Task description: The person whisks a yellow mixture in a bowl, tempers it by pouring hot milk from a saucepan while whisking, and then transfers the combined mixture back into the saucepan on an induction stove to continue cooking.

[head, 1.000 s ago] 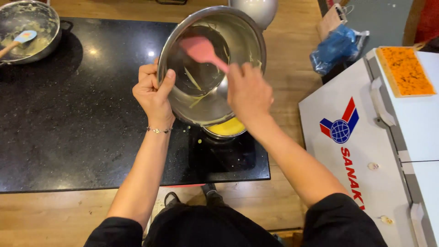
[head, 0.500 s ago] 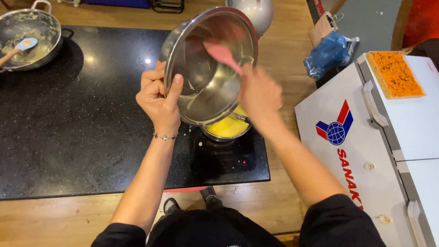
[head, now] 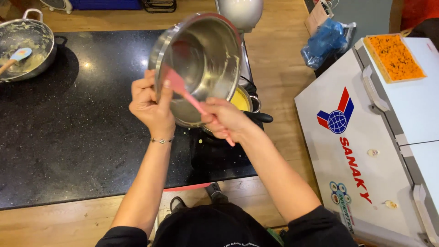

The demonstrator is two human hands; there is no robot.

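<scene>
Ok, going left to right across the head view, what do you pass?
Pan with a blue spatula → left hand → tilted steel bowl → blue plastic bag → orange slab on the white chest freezer.

The steel bowl [head: 201, 64] is shiny silver, streaked inside with pale yellow batter, and the spatula [head: 183, 91] against it is pink. Below it a small pot [head: 242, 100] holds bright yellow liquid and has a black handle. The table [head: 68, 137] is black stone with fine light speckles, framed by warm brown wood. A second silver pan [head: 27, 43] is smeared cream, with a light-blue spatula [head: 18, 55] in it. The chest freezer [head: 379, 151] is white with a red-and-blue emblem and red lettering; on it lies an orange slab [head: 394, 57] flecked dark. A bag [head: 325, 41] is blue. The sleeves [head: 315, 226] are black.
</scene>
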